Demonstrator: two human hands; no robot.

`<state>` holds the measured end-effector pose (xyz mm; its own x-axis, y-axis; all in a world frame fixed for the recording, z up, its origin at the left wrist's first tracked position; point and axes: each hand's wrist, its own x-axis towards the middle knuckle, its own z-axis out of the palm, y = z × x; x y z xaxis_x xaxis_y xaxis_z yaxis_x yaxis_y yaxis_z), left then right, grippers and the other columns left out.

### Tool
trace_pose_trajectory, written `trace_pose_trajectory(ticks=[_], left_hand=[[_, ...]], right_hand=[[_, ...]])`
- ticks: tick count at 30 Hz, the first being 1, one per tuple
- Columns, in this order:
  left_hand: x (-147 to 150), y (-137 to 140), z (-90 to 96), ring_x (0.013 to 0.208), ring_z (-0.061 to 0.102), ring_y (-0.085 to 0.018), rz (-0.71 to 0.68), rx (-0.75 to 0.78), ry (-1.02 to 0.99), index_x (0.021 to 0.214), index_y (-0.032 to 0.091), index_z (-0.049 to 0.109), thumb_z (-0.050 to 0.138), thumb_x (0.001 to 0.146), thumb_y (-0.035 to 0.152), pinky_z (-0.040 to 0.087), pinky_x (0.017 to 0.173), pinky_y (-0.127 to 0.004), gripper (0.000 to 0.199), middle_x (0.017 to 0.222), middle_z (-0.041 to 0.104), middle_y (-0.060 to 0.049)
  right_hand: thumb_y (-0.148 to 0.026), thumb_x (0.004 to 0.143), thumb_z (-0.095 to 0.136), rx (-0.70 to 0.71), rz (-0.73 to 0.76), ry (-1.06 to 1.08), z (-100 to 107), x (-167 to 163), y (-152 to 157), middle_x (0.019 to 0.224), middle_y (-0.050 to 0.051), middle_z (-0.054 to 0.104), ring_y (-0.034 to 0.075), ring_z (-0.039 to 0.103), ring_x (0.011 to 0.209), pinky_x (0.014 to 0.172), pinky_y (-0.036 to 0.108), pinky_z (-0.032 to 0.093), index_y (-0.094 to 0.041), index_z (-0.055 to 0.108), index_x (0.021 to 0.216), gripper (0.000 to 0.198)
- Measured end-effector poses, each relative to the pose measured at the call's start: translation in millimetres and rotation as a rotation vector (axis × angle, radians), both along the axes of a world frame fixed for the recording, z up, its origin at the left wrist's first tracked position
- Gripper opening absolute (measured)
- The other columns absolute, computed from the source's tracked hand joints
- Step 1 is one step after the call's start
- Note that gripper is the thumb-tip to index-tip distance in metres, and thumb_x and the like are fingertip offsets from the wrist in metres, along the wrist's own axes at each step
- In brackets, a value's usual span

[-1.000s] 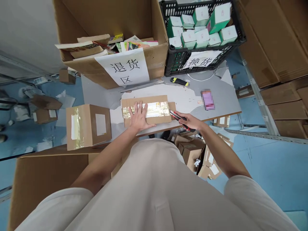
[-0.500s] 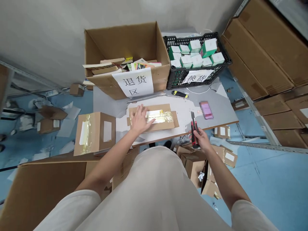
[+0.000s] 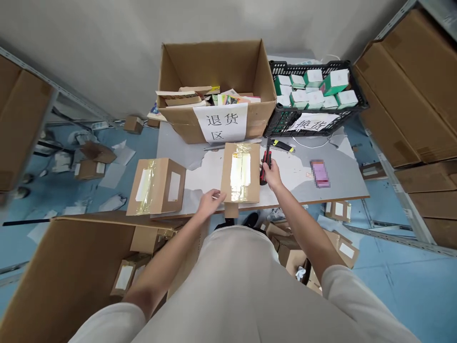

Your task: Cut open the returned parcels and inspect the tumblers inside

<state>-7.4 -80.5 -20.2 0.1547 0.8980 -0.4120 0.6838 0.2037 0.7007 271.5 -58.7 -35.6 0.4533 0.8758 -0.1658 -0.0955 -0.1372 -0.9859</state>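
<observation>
A flat cardboard box (image 3: 228, 164) with yellowish clear tape and a white label lies on the table, its long side pointing away from me. My left hand (image 3: 210, 204) has its fingers closed at the box's near left corner. In my right hand (image 3: 272, 175) is a red and black utility knife (image 3: 267, 155), its blade extended and pointing away from me. The knife is close along the box's right side; whether they touch I cannot tell. Just beyond it lies a yellow and black utility knife (image 3: 283, 145).
Behind stand a large carton (image 3: 214, 59) of books and a black crate (image 3: 282, 125) of green-white boxes. A taped box (image 3: 155, 186) sits at the table's left, a blurred-out pink item (image 3: 320, 174) at right. A big open carton (image 3: 67, 267) is at lower left.
The flat box has turned about a quarter turn. My left hand has shifted from its top to its near left corner. My right hand has brought the knife leftward beside the box.
</observation>
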Motion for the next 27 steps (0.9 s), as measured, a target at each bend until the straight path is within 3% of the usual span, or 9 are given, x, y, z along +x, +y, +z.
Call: trace_pose_trajectory(ticks=[3, 5, 9, 12, 16, 20, 24, 27], left_hand=[[7.1, -19.9, -5.0, 0.1, 0.064, -0.02, 0.009, 0.005, -0.012, 0.114, 0.02, 0.061, 0.06, 0.088, 0.041, 0.054, 0.086, -0.037, 0.034, 0.116, 0.064, -0.007], [10.9, -8.1, -4.7, 0.101, 0.065, -0.023, 0.028, 0.03, -0.016, 0.114, 0.021, 0.062, 0.066, 0.081, 0.045, 0.054, 0.086, -0.035, 0.041, 0.116, 0.066, -0.007], [24.5, 62.6, 1.3, 0.115, 0.06, -0.026, -0.03, 0.194, -0.017, 0.134, 0.017, 0.05, 0.061, 0.079, 0.047, 0.051, 0.095, -0.04, 0.063, 0.136, 0.055, -0.015], [43.4, 125.1, 4.2, 0.129, 0.049, -0.026, -0.157, 0.389, 0.0, 0.143, 0.018, 0.041, 0.048, 0.086, 0.047, 0.044, 0.103, -0.041, 0.064, 0.146, 0.046, -0.014], [64.2, 171.2, 5.1, 0.127, 0.049, -0.028, -0.356, 0.42, 0.054, 0.137, 0.017, 0.05, 0.051, 0.083, 0.049, 0.038, 0.109, -0.044, 0.063, 0.138, 0.055, -0.013], [54.9, 159.9, 7.7, 0.117, 0.056, -0.027, -0.269, 0.421, 0.117, 0.126, 0.015, 0.057, 0.053, 0.082, 0.046, 0.041, 0.105, -0.041, 0.054, 0.127, 0.063, -0.013], [21.9, 106.1, 12.0, 0.105, 0.061, -0.028, -0.089, 0.397, 0.272, 0.111, 0.016, 0.062, 0.055, 0.08, 0.051, 0.048, 0.092, -0.04, 0.047, 0.112, 0.068, -0.013], [3.6, 62.0, 14.6, 0.096, 0.064, -0.032, -0.028, 0.231, 0.378, 0.111, 0.017, 0.059, 0.054, 0.077, 0.063, 0.05, 0.082, -0.043, 0.057, 0.099, 0.07, -0.012]], right_hand=[[-0.045, 0.079, 0.057, -0.086, 0.047, -0.116, 1.6, 1.9, -10.4, 0.105, 0.004, 0.066, 0.016, 0.064, 0.083, 0.074, 0.034, 0.054, -0.025, 0.053, 0.11, 0.037], [-0.045, 0.079, 0.057, -0.145, 0.022, -0.133, 6.3, 4.1, -33.5, 0.111, 0.006, 0.065, 0.014, 0.064, 0.077, 0.068, 0.032, 0.054, -0.023, 0.054, 0.11, 0.038], [-0.05, 0.076, 0.063, -0.245, -0.07, 0.1, 17.1, -1.1, -101.5, 0.118, 0.008, 0.065, 0.011, 0.061, 0.066, 0.059, 0.028, 0.054, -0.021, 0.055, 0.104, 0.042], [-0.053, 0.072, 0.07, -0.309, -0.091, 0.378, 17.5, -21.4, -145.6, 0.122, 0.007, 0.064, 0.015, 0.066, 0.075, 0.058, 0.029, 0.056, -0.026, 0.054, 0.108, 0.047], [-0.051, 0.07, 0.074, -0.287, -0.121, 0.605, 11.2, -50.3, -163.6, 0.114, 0.004, 0.068, 0.023, 0.07, 0.096, 0.067, 0.036, 0.06, -0.033, 0.049, 0.114, 0.054], [-0.047, 0.073, 0.073, -0.184, -0.23, 0.629, 7.7, -46.4, -144.3, 0.106, 0.001, 0.07, 0.02, 0.066, 0.108, 0.085, 0.038, 0.058, -0.031, 0.052, 0.106, 0.042], [-0.045, 0.076, 0.069, -0.105, -0.26, 0.467, 3.5, -11.2, -98.5, 0.109, -0.001, 0.068, 0.015, 0.065, 0.107, 0.09, 0.035, 0.055, -0.029, 0.052, 0.102, 0.036], [-0.045, 0.073, 0.07, -0.108, -0.194, 0.326, 0.6, 16.8, -60.5, 0.107, 0.002, 0.068, 0.016, 0.066, 0.102, 0.088, 0.033, 0.055, -0.026, 0.053, 0.1, 0.038]])
